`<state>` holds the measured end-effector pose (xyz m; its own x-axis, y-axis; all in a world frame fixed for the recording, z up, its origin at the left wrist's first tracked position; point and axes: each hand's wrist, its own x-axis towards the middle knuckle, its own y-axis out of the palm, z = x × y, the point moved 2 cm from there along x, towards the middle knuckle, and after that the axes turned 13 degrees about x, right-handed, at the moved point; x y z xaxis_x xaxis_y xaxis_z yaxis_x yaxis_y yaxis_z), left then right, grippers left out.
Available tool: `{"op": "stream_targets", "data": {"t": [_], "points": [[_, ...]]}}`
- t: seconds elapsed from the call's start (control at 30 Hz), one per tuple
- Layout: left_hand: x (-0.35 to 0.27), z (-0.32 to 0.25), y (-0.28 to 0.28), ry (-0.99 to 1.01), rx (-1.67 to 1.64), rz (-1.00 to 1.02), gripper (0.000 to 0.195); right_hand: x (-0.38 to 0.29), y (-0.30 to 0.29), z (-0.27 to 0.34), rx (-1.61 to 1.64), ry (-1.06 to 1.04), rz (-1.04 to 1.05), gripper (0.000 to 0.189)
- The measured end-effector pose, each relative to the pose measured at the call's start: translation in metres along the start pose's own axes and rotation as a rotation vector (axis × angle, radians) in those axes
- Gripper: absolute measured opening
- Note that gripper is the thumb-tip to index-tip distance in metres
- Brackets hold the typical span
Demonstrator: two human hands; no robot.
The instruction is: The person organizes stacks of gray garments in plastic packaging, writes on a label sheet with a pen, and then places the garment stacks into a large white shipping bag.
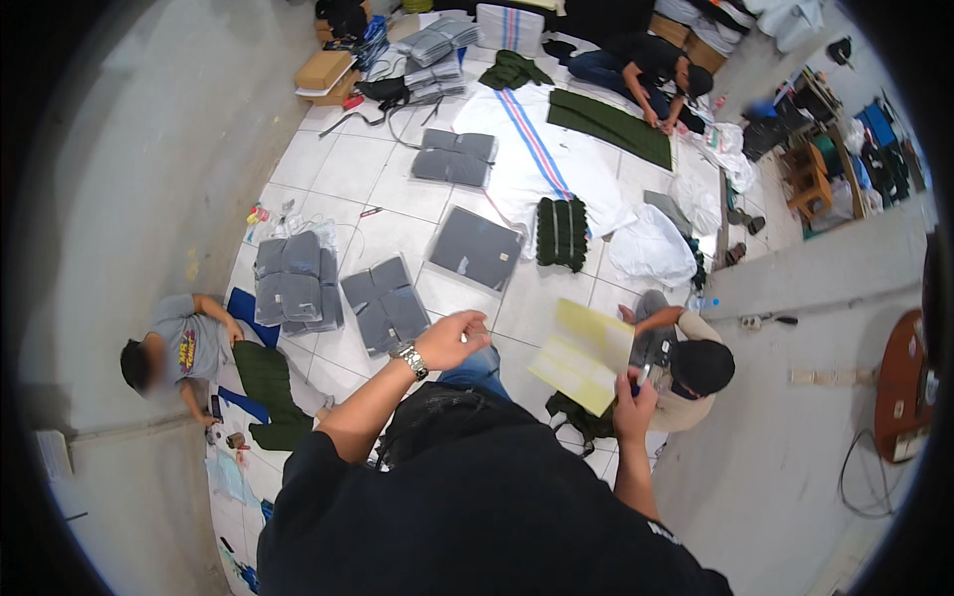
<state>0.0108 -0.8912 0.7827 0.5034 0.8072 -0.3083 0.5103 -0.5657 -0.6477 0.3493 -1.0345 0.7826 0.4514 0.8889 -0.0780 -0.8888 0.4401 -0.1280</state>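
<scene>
My left hand (453, 340), with a metal watch on its wrist, hovers in front of me over my jeans. Its fingers are curled, with a small pale spot at them that I cannot identify. My right hand (635, 398) grips the edge of an open yellow-edged paper booklet (577, 354). A small blue and silver object, possibly a pen, also shows at its thumb. On the tiles beyond my hands lie a flat grey packet in clear plastic (477, 246) and a tied grey fabric bundle (386, 305).
Folded grey stacks (289, 277) stand at left beside a seated person (179, 339) with dark green knit fabric (262, 384). Another person (689, 365) sits right of the booklet. Far back, a third (648, 71) handles a green knit panel (607, 127). A tied green bundle (562, 233) lies by a white sack (514, 134).
</scene>
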Motion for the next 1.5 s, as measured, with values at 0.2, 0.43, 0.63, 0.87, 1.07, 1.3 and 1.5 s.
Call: {"op": "stream_targets", "data": {"t": [0.2,0.43,0.63,0.87,1.07,1.3,1.5], "points": [[-0.015,0.057,-0.108,-0.186,-0.055,-0.176,0.054,0.122,0.128,0.039,0.144,0.128,0.119,0.014],[-0.060,0.109,-0.203,-0.425,-0.049,-0.308,0.049,0.264,0.176,-0.070,0.367,0.765,-0.250,0.009],[0.018,0.170,-0.311,-0.489,-0.175,-0.341,0.049,0.362,0.269,-0.118,0.409,0.821,-0.422,0.005],[0.304,0.184,-0.483,-0.003,0.181,-0.222,0.048,0.508,0.468,-0.110,0.407,0.769,-0.291,0.004],[0.430,0.248,-0.583,0.096,0.296,0.096,0.051,0.553,0.614,-0.033,0.325,0.650,-0.161,0.015],[0.561,0.320,-0.646,0.246,0.360,0.687,0.056,0.528,0.654,-0.072,0.331,0.758,-0.745,0.012],[0.685,0.474,-0.636,0.420,0.502,1.023,0.053,0.502,0.768,-0.132,0.297,0.838,-1.068,0.007]]}}
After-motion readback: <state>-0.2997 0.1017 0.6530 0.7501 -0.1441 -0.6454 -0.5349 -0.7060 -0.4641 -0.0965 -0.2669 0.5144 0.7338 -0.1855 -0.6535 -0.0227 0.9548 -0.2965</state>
